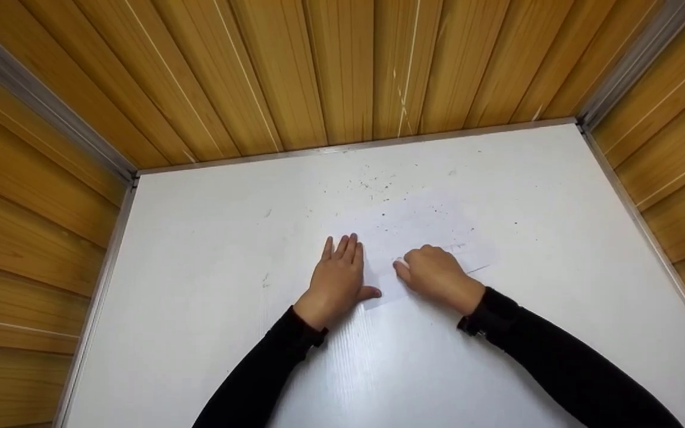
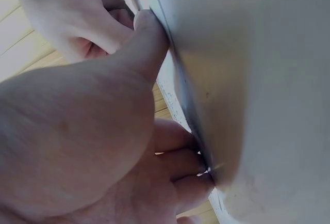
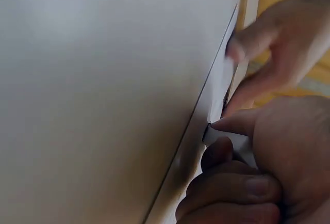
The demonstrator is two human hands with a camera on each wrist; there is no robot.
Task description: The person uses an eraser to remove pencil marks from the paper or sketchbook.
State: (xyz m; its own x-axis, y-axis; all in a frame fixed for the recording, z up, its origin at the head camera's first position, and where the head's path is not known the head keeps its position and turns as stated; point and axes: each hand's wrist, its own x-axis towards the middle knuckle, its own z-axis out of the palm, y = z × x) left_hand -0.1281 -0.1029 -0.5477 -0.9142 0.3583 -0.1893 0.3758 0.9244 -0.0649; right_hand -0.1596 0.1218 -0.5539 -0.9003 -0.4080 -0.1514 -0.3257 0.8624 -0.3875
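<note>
A sheet of white paper point(image 1: 420, 220) lies on the white table, with a few faint pencil-like lines toward its right side. My left hand point(image 1: 338, 276) rests flat on the left part of the sheet, fingers straight and thumb spread out to the right. In my right hand point(image 1: 437, 273) a small white eraser point(image 3: 240, 144) is pinched between thumb and curled fingers. Its dark-smudged end touches the paper in the right wrist view. Most of the eraser is hidden by the fingers in the head view.
Dark crumbs point(image 1: 372, 184) are scattered over the paper and the table beyond it. Faint smudges mark the white tabletop point(image 1: 200, 267) to the left. Wood-patterned panels point(image 1: 342, 71) wall the table at the back and both sides.
</note>
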